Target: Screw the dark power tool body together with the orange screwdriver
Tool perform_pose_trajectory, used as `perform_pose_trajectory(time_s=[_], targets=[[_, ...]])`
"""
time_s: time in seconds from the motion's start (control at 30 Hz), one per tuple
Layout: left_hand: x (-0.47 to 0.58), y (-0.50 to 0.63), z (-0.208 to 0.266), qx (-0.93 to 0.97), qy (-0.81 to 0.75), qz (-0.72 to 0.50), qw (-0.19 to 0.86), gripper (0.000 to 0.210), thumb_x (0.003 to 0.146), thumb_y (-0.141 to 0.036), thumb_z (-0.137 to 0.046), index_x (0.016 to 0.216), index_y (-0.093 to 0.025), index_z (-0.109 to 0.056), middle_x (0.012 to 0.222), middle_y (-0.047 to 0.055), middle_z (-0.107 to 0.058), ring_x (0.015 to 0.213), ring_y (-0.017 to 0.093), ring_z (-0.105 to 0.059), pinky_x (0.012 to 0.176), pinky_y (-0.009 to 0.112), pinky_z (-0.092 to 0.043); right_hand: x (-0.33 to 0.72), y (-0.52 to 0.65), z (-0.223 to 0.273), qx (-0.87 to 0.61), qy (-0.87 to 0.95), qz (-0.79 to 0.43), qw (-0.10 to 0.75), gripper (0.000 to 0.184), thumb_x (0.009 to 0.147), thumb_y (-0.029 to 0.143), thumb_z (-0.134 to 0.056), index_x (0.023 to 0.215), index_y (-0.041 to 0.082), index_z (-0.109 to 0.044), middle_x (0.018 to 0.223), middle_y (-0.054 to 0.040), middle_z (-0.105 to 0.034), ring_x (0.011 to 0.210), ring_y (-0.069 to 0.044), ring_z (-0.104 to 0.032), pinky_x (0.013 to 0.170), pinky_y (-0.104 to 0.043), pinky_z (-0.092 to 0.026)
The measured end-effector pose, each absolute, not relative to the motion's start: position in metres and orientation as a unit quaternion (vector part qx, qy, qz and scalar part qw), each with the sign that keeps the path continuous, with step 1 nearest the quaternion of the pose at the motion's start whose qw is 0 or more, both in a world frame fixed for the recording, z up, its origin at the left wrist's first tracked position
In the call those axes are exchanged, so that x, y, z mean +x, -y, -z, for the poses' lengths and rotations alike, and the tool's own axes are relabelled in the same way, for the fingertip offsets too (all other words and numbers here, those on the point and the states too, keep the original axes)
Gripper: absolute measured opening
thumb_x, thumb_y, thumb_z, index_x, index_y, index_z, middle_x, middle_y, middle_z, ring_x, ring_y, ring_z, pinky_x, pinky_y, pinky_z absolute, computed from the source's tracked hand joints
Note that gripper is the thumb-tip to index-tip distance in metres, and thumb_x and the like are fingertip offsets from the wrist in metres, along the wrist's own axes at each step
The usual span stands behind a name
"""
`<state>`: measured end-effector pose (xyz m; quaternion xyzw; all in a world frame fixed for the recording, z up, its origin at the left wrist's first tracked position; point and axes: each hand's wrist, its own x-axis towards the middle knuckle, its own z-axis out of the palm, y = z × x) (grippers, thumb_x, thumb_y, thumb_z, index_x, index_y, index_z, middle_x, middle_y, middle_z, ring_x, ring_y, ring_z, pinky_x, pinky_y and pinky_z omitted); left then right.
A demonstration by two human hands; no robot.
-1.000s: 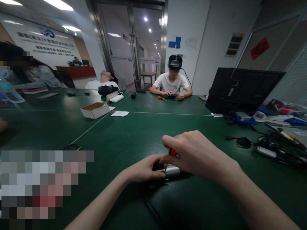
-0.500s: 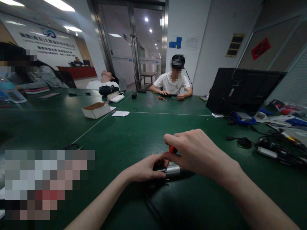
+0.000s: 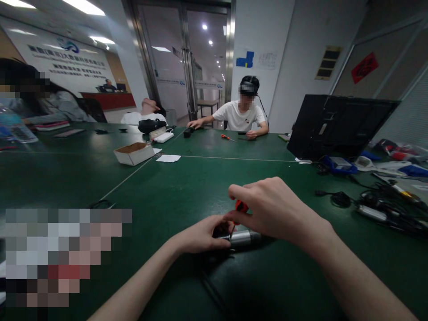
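The left hand has its grip on the left end of the cylinder, flat on the bench; the right hand grips 1 screwdriver, shaft down.

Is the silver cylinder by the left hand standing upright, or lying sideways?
Lying sideways: the silver cylinder shows its long side, stretching rightward from the left hand.

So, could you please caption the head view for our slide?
Left hand grips a cylinder on the table; right hand holds a screwdriver.
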<state>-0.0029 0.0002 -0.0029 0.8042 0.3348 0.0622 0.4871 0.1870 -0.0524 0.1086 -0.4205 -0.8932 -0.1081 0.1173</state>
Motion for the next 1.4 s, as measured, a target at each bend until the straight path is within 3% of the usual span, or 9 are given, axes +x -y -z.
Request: perform_pose_trajectory(time_s=[0.1,0.3,0.43,0.6,0.83,1.03,1.23,1.4], targets=[[-0.003,0.0,0.003,0.803,-0.331,-0.064,0.491,0.029,0.076,-0.03,-0.064,0.099,-0.018,-0.051,0.095,0.002,-0.055,0.09,0.021,-0.053,0.079,0.03,-0.042,0.187,0.053,-0.11,-0.422,0.893,0.108,0.116,0.027,0.091,0.046,-0.048,0.084,0.02,-0.052,0.069,0.0011,-0.06,0.055,-0.013,-0.05,0.049,-0.027,-0.019],[-0.004,-0.002,0.006,0.814,-0.318,-0.078,0.48,0.03,0.076,-0.03,-0.067,0.1,-0.018,-0.053,0.102,0.003,-0.057,0.094,0.022,-0.052,0.083,0.032,-0.041,0.188,0.058,-0.118,-0.367,0.923,0.001,0.116,0.017,0.084,0.023,-0.051,0.1,0.018,-0.051,0.099,-0.003,-0.06,0.072,-0.012,-0.053,0.055,-0.025,-0.03],[-0.004,-0.002,0.004,0.808,-0.331,-0.068,0.482,0.029,0.076,-0.029,-0.067,0.099,-0.019,-0.053,0.1,0.002,-0.056,0.093,0.021,-0.052,0.083,0.032,-0.042,0.188,0.056,-0.115,-0.371,0.921,0.016,0.122,0.015,0.086,0.022,-0.05,0.101,0.019,-0.049,0.092,-0.0008,-0.062,0.068,-0.012,-0.052,0.053,-0.024,-0.027],[-0.003,0.001,0.001,0.801,-0.337,-0.063,0.491,0.031,0.076,-0.027,-0.066,0.103,-0.019,-0.052,0.101,0.002,-0.056,0.094,0.022,-0.053,0.083,0.032,-0.041,0.186,0.053,-0.111,-0.41,0.9,0.099,0.113,0.022,0.091,0.041,-0.05,0.092,0.02,-0.051,0.068,0.002,-0.059,0.053,-0.012,-0.048,0.049,-0.026,-0.018],[-0.004,-0.003,0.005,0.815,-0.304,-0.079,0.488,0.033,0.075,-0.03,-0.067,0.103,-0.018,-0.053,0.104,0.003,-0.058,0.095,0.023,-0.051,0.085,0.033,-0.041,0.187,0.06,-0.118,-0.364,0.926,-0.004,0.105,0.017,0.084,0.021,-0.052,0.101,0.018,-0.05,0.097,-0.0024,-0.06,0.07,-0.011,-0.053,0.054,-0.025,-0.029],[-0.004,-0.002,0.004,0.807,-0.322,-0.07,0.491,0.031,0.075,-0.028,-0.066,0.102,-0.019,-0.053,0.1,0.001,-0.057,0.093,0.022,-0.052,0.082,0.031,-0.042,0.187,0.057,-0.116,-0.384,0.917,0.016,0.107,0.017,0.087,0.024,-0.052,0.103,0.019,-0.049,0.09,-0.0013,-0.062,0.067,-0.012,-0.054,0.053,-0.024,-0.026],[-0.003,0.0,-0.001,0.805,-0.327,-0.073,0.49,0.033,0.075,-0.029,-0.066,0.105,-0.02,-0.054,0.106,0.001,-0.057,0.1,0.023,-0.052,0.089,0.032,-0.039,0.186,0.057,-0.114,-0.408,0.902,0.081,0.113,0.024,0.09,0.042,-0.051,0.084,0.019,-0.052,0.07,0.0015,-0.06,0.057,-0.012,-0.05,0.05,-0.026,-0.018],[-0.004,-0.003,0.003,0.805,-0.311,-0.063,0.502,0.037,0.076,-0.032,-0.067,0.108,-0.019,-0.053,0.11,0.004,-0.057,0.101,0.026,-0.051,0.089,0.036,-0.039,0.187,0.063,-0.117,-0.38,0.918,0.016,0.112,0.013,0.084,0.025,-0.053,0.094,0.018,-0.05,0.088,-0.0007,-0.061,0.067,-0.012,-0.052,0.052,-0.025,-0.026]])
